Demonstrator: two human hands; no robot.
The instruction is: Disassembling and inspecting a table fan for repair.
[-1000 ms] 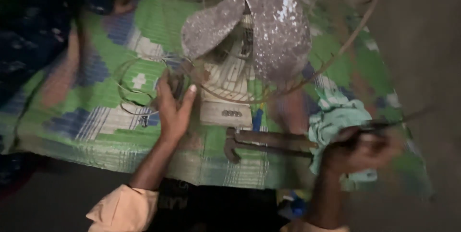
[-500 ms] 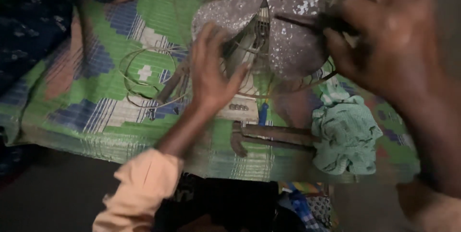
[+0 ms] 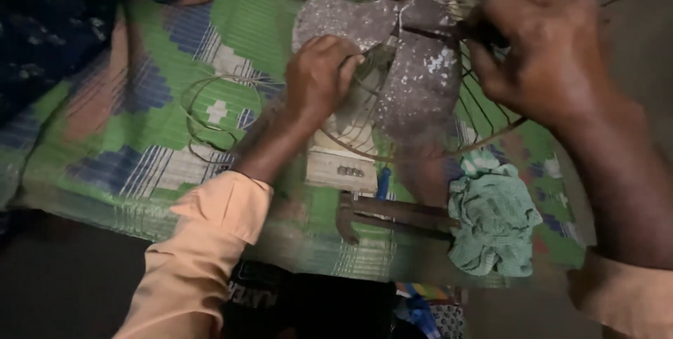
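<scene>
A dusty grey fan with speckled blades (image 3: 413, 79) and a wire guard (image 3: 491, 111) lies on a green, blue and white patterned mat (image 3: 175, 86). My left hand (image 3: 319, 76) is closed on the fan's frame just left of the lower blade. My right hand (image 3: 540, 44) is higher and to the right, gripping a thin dark tool (image 3: 442, 32) whose tip reaches the fan's hub. Both wrists wear peach sleeves.
Rusty pliers (image 3: 392, 216) lie on the mat near its front edge, beside a crumpled green cloth (image 3: 494, 220). A loose wire ring (image 3: 217, 118) rests left of my left arm. A pale fan base with buttons (image 3: 343, 164) sits under the guard. Dark blue fabric (image 3: 49, 30) covers the left.
My left hand moved up from the mat and closed on the fan frame. My right hand rose from beside the green cloth to the fan's hub with the tool.
</scene>
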